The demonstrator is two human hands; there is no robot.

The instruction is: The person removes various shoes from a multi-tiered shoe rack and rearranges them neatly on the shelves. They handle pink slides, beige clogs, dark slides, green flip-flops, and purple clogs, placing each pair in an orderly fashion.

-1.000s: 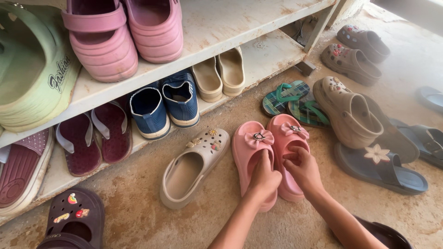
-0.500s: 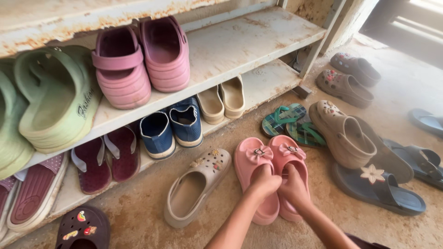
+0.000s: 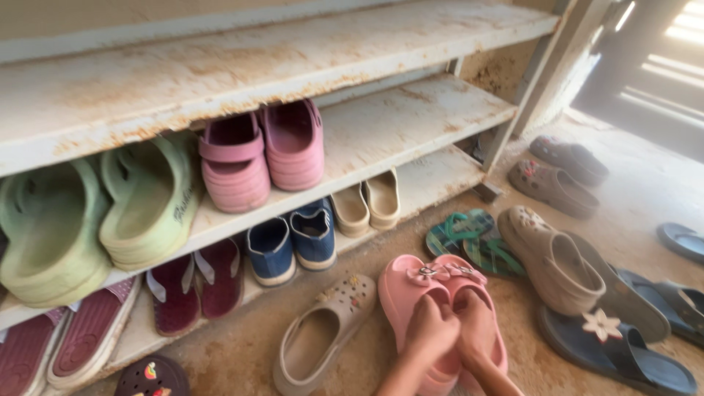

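Head view: left hand (image 3: 431, 331) and right hand (image 3: 475, 331), fingers curled closed, each gripping one pink bow slipper (image 3: 411, 282); beige clog (image 3: 323, 337) just beside on floor.

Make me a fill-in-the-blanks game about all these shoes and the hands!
1. Both hands, the left hand and the right hand, grip a pair of slides whose colour is ____.
2. The blue sneakers sit on the ____ shelf of the rack.
3. The pink clogs stand just right of a pair of clogs coloured ____.
4. The dark blue sandal on the floor has a white ____ on its strap.

Missing words: pink; bottom; green; flower
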